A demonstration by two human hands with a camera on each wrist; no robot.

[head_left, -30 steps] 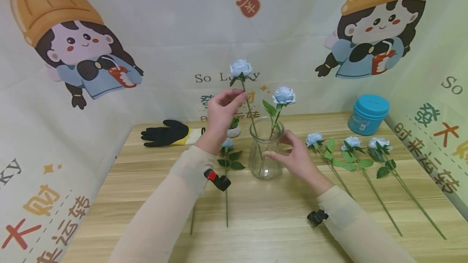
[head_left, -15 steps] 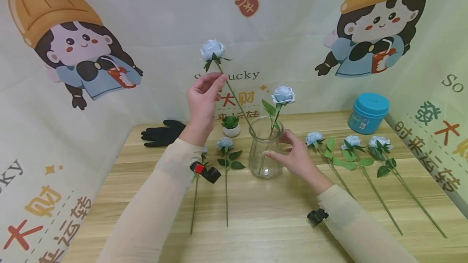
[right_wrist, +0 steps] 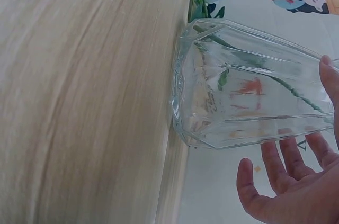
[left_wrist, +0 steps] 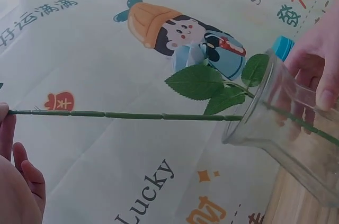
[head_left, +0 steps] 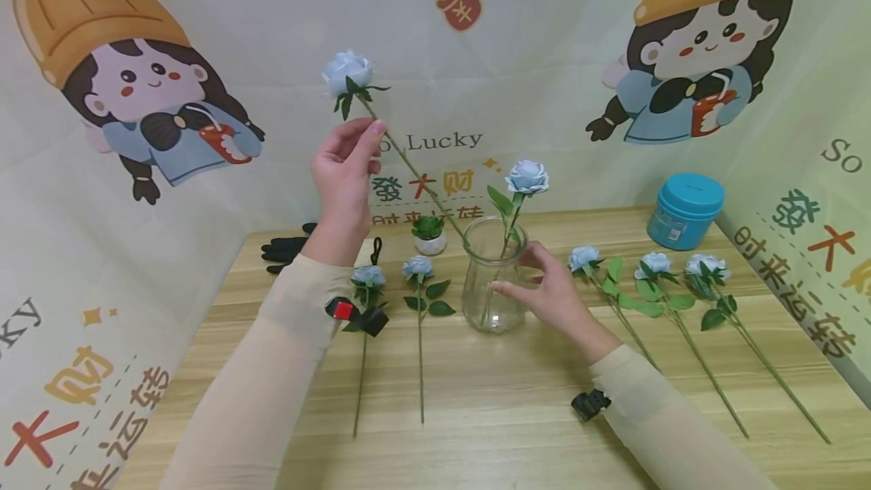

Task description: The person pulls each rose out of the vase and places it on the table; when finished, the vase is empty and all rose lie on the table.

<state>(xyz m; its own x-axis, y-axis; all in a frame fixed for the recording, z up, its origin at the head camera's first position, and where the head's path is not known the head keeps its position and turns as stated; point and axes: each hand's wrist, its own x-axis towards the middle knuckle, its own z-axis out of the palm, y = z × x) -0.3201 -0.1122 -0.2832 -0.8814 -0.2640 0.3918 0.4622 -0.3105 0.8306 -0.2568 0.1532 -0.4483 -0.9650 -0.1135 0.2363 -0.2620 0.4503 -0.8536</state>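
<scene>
My left hand [head_left: 345, 172] pinches the upper stem of a pale blue rose [head_left: 348, 74] between thumb and fingers. That rose leans to the left, and its bare green stem [left_wrist: 132, 115] slopes down to the mouth of the glass vase [head_left: 491, 301]. At the vase's rim the stem's lower end shows in the left wrist view; how far inside it reaches, I cannot tell. Another blue rose [head_left: 527, 177], with leaves, stands in the vase. My right hand [head_left: 554, 297] grips the vase's right side, thumb in front and fingers behind, as the vase stands on the table.
Two roses [head_left: 418, 268] lie left of the vase on the wooden table [head_left: 476, 414], and three more roses [head_left: 655, 267] on the right. Behind are a small potted plant [head_left: 429, 234], a black glove [head_left: 282, 249] partly hidden by my left arm, and a blue lidded tub [head_left: 686, 212].
My left hand has moved up and to the left, drawing the rose with it. The stem, earlier deep in the vase, now reaches only about its rim. My right hand has stayed put.
</scene>
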